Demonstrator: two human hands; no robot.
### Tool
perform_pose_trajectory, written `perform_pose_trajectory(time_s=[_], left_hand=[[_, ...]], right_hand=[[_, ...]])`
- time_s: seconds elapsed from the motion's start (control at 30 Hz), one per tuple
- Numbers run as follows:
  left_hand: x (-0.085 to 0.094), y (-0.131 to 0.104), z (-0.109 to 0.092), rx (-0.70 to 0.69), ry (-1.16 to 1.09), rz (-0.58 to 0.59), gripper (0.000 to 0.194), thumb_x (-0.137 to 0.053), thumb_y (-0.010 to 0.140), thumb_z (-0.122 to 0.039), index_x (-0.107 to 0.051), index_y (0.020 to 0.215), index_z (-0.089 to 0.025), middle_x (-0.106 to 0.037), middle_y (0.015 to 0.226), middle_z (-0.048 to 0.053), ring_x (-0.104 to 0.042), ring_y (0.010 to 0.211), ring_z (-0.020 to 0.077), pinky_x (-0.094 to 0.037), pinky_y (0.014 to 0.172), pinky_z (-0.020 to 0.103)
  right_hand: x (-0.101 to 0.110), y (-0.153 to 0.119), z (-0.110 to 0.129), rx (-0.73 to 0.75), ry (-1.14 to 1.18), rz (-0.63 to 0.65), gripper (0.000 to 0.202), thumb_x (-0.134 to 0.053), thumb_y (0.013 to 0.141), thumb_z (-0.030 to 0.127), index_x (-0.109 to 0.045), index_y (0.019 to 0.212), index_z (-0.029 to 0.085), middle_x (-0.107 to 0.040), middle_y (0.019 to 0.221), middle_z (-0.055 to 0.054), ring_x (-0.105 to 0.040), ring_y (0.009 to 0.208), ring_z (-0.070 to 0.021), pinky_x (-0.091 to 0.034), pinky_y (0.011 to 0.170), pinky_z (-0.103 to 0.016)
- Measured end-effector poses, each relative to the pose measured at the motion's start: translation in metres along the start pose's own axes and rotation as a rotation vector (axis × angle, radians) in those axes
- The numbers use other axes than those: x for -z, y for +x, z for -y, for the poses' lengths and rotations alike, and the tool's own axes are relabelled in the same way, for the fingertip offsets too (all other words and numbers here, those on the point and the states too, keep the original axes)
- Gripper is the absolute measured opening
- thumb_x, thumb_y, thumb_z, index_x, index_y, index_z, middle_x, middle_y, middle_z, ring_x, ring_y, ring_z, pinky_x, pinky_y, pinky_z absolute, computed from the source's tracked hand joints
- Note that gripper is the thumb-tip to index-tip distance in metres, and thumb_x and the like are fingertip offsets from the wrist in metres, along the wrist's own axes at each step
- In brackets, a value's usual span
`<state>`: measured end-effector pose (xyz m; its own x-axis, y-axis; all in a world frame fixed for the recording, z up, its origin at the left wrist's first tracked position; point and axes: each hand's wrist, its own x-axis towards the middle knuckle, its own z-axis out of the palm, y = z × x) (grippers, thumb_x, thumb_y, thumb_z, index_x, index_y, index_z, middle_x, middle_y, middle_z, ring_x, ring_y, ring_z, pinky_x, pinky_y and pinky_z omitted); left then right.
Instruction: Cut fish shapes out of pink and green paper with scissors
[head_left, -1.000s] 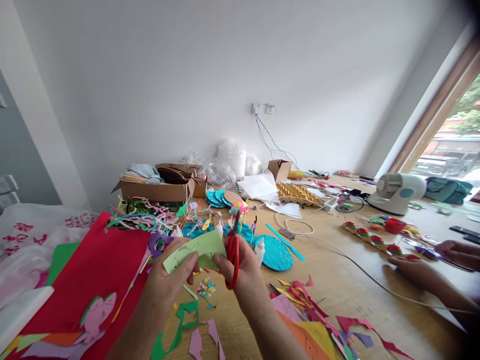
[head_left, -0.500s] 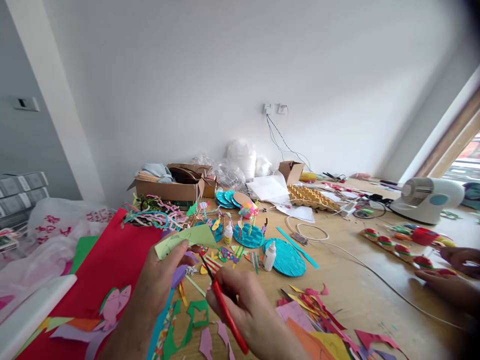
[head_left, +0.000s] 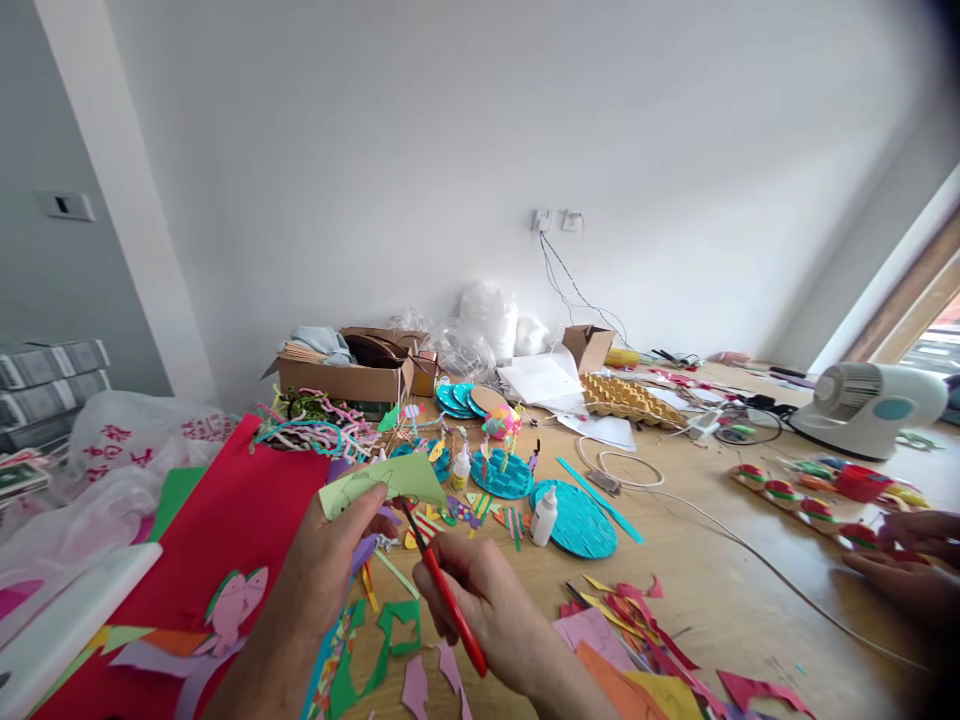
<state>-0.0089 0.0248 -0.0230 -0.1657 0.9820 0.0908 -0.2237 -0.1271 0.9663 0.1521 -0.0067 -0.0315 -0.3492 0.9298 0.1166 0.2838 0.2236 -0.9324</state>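
My left hand (head_left: 330,550) pinches a light green paper (head_left: 409,474) with pencil lines drawn on it. Red-handled scissors (head_left: 459,622) are gripped in my right hand (head_left: 480,605), their dark blades pointing up at the paper's lower edge. Under my hands lie green paper scraps (head_left: 358,675) and pink scraps (head_left: 415,688). Just beyond are colourful paper fish (head_left: 463,512), a white glue bottle (head_left: 544,516) and a blue disc (head_left: 581,520). Red paper (head_left: 187,560) with a pink fish cut-out (head_left: 234,605) lies beside my left forearm.
Another person's hands (head_left: 911,560) touch a row of red and green crafts (head_left: 817,512) at the right. A white fan (head_left: 874,408), a cardboard box (head_left: 345,382) and a yellow egg tray (head_left: 630,400) stand farther back. A white cable (head_left: 757,555) crosses the table.
The whole view has shifted slightly, so the scene sits a little farther right. My right hand and the scissors have moved slightly left relative to the paper, which is still in my left hand.
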Motion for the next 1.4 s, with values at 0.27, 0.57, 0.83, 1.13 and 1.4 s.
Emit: perform_pose_trajectory(time_s=[0.27,0.57,0.83,1.13,1.4], left_hand=[[-0.006,-0.002,-0.006,0.053,-0.107,0.000,0.019,-0.078,0.065,-0.032,-0.071,0.066,-0.015,-0.068,0.062,-0.001,-0.061,0.054,0.0148,-0.053,0.053,0.026],[-0.010,-0.004,-0.010,0.062,-0.121,-0.028,0.021,-0.080,0.058,-0.032,-0.069,0.062,-0.014,-0.066,0.058,-0.001,-0.059,0.052,0.0143,-0.053,0.049,0.026],[-0.012,-0.004,-0.009,0.052,-0.166,-0.015,0.016,-0.080,0.058,-0.028,-0.071,0.063,-0.015,-0.067,0.059,-0.002,-0.060,0.054,0.0139,-0.053,0.047,0.024],[-0.010,-0.004,-0.007,0.086,-0.205,0.015,0.017,-0.081,0.060,-0.028,-0.073,0.067,-0.015,-0.072,0.067,0.000,-0.063,0.060,0.0154,-0.054,0.046,0.022],[-0.005,-0.002,-0.001,0.055,-0.191,0.026,0.014,-0.081,0.064,-0.028,-0.073,0.068,-0.017,-0.071,0.067,-0.001,-0.061,0.060,0.0142,-0.054,0.047,0.021]], right_hand=[[-0.001,0.002,0.001,-0.052,0.070,0.040,0.026,-0.048,0.085,0.028,-0.042,0.061,0.022,-0.048,0.050,0.004,-0.044,0.044,-0.0098,-0.028,0.040,-0.019],[0.000,0.002,0.000,-0.107,0.194,0.061,0.025,-0.050,0.085,0.029,-0.043,0.062,0.021,-0.048,0.048,0.005,-0.042,0.040,-0.0070,-0.028,0.038,-0.015],[0.001,0.005,-0.006,-0.131,0.227,0.112,0.033,-0.054,0.086,0.043,-0.047,0.065,0.019,-0.050,0.048,0.005,-0.043,0.039,-0.0059,-0.029,0.037,-0.015],[-0.002,0.009,-0.011,-0.133,0.331,0.113,0.044,-0.056,0.083,0.059,-0.047,0.066,0.019,-0.049,0.042,0.006,-0.037,0.033,-0.0051,-0.024,0.033,-0.015],[-0.005,0.006,-0.011,-0.127,0.308,0.070,0.032,-0.055,0.087,0.041,-0.046,0.064,0.020,-0.045,0.042,0.007,-0.037,0.034,-0.0048,-0.026,0.035,-0.014]])
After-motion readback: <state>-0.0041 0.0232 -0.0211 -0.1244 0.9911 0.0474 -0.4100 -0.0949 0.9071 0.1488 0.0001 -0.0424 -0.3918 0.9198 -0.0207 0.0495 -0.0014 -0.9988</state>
